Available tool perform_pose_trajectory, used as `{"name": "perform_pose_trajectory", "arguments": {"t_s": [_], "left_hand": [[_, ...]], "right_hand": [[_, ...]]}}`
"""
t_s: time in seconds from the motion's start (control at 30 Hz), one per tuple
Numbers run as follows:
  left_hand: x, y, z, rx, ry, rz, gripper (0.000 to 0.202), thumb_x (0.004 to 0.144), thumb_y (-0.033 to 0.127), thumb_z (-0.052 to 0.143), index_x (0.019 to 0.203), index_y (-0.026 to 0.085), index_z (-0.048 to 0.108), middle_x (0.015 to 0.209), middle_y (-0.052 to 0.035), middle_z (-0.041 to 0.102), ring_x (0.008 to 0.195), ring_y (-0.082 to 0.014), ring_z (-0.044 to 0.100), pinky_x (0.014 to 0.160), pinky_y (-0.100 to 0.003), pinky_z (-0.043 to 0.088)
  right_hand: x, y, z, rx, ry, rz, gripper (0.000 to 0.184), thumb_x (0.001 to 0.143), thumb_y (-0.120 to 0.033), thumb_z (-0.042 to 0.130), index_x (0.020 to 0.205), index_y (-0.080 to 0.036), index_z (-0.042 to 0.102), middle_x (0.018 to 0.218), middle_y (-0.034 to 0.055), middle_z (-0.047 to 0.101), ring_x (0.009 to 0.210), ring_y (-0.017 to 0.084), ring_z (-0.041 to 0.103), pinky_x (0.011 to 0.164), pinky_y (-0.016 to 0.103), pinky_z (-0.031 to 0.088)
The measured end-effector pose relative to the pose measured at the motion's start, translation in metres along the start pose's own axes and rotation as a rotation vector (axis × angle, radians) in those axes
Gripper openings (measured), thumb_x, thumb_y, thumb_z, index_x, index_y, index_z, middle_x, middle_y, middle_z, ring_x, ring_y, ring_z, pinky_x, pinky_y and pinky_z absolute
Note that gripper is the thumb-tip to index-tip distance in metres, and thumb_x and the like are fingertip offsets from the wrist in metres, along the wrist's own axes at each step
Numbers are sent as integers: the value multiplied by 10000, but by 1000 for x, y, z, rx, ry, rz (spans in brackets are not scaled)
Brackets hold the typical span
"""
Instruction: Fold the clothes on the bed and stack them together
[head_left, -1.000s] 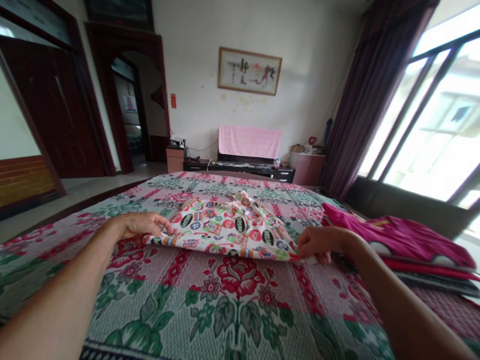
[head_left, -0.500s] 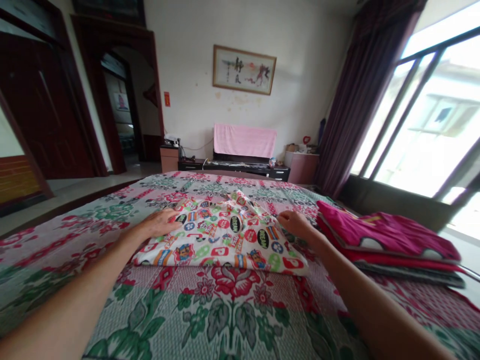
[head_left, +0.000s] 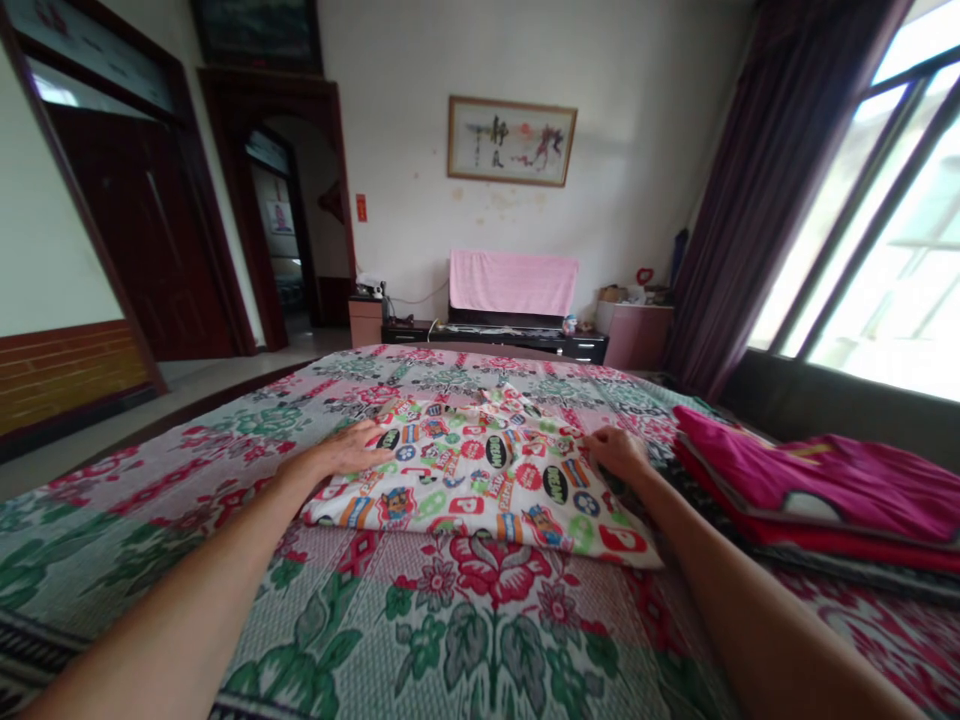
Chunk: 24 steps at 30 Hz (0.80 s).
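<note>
A white cloth with colourful cartoon badges (head_left: 480, 480) lies folded flat on the floral bedspread (head_left: 450, 620). My left hand (head_left: 351, 450) rests palm down on the cloth's left edge, fingers stretched out. Over on the cloth's right edge lies my right hand (head_left: 616, 450), fingers flat against the fabric. Neither hand grips anything.
A stack of folded magenta and red clothes (head_left: 817, 495) sits on the bed at the right. Beyond the bed stand a low dark cabinet with a pink towel (head_left: 514, 282) draped over it, a dark doorway (head_left: 289, 240) at the left, and purple curtains (head_left: 742, 200) by the window.
Both hands let go of the cloth's near edge and moved forward onto its sides. The cloth now lies flatter, its raised middle pressed down.
</note>
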<state>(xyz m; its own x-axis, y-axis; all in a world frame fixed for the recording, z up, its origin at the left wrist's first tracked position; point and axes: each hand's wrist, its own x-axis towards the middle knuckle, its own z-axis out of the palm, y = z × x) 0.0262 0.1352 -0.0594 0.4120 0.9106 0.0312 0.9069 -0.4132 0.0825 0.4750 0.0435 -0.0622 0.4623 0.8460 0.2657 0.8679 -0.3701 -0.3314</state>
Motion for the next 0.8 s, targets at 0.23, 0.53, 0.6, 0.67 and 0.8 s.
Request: {"name": "perform_pose_trajectory", "arguments": {"t_s": [0.23, 0.53, 0.6, 0.67, 0.8], "left_hand": [[7, -11, 8, -63, -57, 27, 913, 728, 742, 361, 1423, 154, 422, 1520, -134, 348, 1379, -267, 350, 1122, -342, 279], [4, -4, 2, -107, -33, 25, 868, 707, 708, 421, 1369, 151, 492, 1477, -150, 412, 1333, -290, 414, 1086, -357, 325], [5, -5, 4, -110, -11, 24, 862, 700, 696, 433, 1355, 141, 506, 1472, -156, 417, 1325, -285, 425, 1078, -340, 333], [6, -5, 5, -117, 13, 16, 851, 690, 686, 449, 1336, 138, 525, 1445, -155, 451, 1292, -277, 461, 1056, -318, 356], [3, 1, 3, -140, 119, 42, 704, 672, 611, 528, 1214, 171, 620, 1328, -116, 563, 1171, -247, 550, 979, -272, 407]], "right_hand": [[-5, 0, -4, 15, 31, 34, 262, 808, -370, 558, 792, -197, 754, 775, 62, 734, 741, 187, 656, 598, 238, 404], [-11, 4, -9, 7, 49, -36, 240, 814, -310, 536, 771, -175, 729, 779, 76, 733, 731, 198, 649, 616, 244, 406], [-13, 6, -10, 38, 65, -42, 232, 809, -305, 534, 800, -171, 723, 779, 67, 729, 731, 190, 647, 626, 237, 414], [-17, 5, -12, 75, 77, -45, 219, 790, -293, 546, 841, -168, 718, 798, 63, 725, 749, 189, 646, 651, 237, 427], [-38, -5, -20, 161, 91, -164, 204, 733, -249, 572, 847, -164, 718, 906, 78, 710, 822, 191, 635, 733, 251, 446]]}}
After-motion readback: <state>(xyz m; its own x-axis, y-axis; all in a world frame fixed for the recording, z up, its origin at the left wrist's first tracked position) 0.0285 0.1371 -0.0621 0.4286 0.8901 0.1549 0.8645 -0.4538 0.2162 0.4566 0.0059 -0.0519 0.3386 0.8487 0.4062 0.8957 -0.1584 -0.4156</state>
